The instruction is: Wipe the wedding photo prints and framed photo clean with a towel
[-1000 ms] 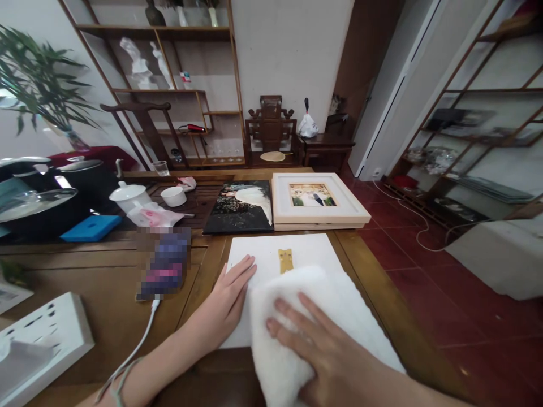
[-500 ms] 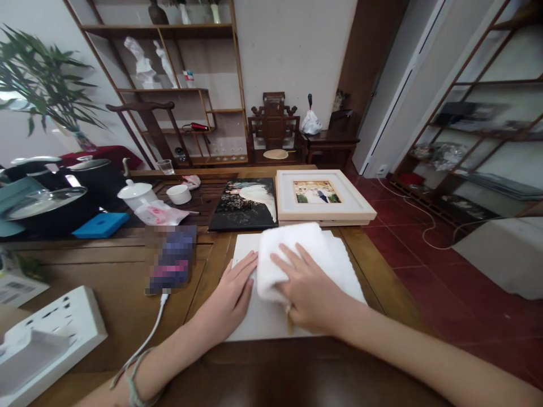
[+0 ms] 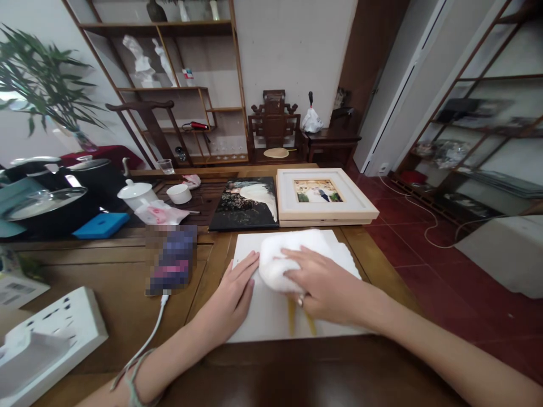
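Note:
A white board (image 3: 265, 319) lies flat on the wooden table before me. My left hand (image 3: 235, 291) rests on its left side, fingers stretched out and fingertips close to a folded white fluffy cloth (image 3: 278, 265). Bunched under my right hand (image 3: 318, 280), the cloth is pressed onto the board, with fingers bent over its right part and the thumb on the near side. Below that hand, two yellow strips (image 3: 291, 316) show on the board near its front edge. The board's right part is partly covered by a white, wavy-edged layer (image 3: 348, 257).
Behind the board lie a dark picture panel (image 3: 244, 203) and a light wood picture frame (image 3: 326, 195). To the left are a blurred-out device (image 3: 173, 260) on a white cable, a power strip (image 3: 55, 339), a blue block (image 3: 100, 225), a white cup (image 3: 179, 194) and dark pots (image 3: 48, 209).
My right hand has shifted slightly right and nearer to me, squeezing the cloth into a rounder bunch. More of the yellow strips shows. My left hand has hardly moved.

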Demonstrator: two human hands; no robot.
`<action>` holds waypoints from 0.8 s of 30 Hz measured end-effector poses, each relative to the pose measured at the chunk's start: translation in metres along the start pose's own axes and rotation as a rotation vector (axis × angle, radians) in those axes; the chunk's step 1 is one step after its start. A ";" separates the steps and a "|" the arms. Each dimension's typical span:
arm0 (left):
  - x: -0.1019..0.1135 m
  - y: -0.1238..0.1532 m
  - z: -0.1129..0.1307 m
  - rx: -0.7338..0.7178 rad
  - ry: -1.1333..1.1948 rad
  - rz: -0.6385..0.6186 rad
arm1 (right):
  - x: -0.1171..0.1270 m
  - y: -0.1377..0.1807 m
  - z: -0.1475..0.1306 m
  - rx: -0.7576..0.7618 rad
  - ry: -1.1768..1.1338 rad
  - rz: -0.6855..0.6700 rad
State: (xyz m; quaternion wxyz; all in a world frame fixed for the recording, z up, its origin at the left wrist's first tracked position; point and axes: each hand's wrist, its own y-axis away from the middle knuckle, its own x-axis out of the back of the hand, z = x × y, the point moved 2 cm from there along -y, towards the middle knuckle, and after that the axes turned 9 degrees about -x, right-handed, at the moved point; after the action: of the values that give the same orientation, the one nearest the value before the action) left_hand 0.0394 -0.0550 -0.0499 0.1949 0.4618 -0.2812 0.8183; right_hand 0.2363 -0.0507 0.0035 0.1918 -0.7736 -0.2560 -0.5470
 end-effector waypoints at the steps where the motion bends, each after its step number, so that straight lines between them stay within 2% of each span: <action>1: 0.000 0.000 0.000 0.000 0.002 0.006 | -0.002 -0.009 0.006 -0.019 0.015 0.030; 4: 0.001 -0.001 0.000 0.005 0.011 0.036 | -0.009 -0.024 0.013 -0.024 0.088 0.112; 6: 0.001 0.000 -0.002 0.009 0.020 0.074 | -0.015 -0.021 0.006 0.015 0.148 0.113; 10: -0.001 0.002 -0.008 -0.011 0.045 0.078 | -0.032 0.012 -0.028 0.200 0.193 0.022; 13: -0.003 0.005 -0.013 -0.029 0.067 0.062 | -0.047 0.035 -0.051 0.288 0.205 0.069; 15: -0.003 0.006 -0.015 -0.033 0.076 0.065 | -0.050 0.041 -0.055 0.276 0.192 0.096; 19: -0.001 0.003 -0.011 0.009 0.081 0.100 | -0.032 0.033 -0.037 0.228 0.053 0.023; 24: 0.009 -0.001 -0.005 0.087 0.114 0.277 | -0.012 0.003 -0.002 0.053 0.008 0.101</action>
State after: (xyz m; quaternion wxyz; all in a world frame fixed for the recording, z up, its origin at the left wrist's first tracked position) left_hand 0.0324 -0.0502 -0.0436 0.0759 0.3793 -0.2949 0.8737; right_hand 0.2339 -0.0566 -0.0076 0.2407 -0.7778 -0.2306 -0.5328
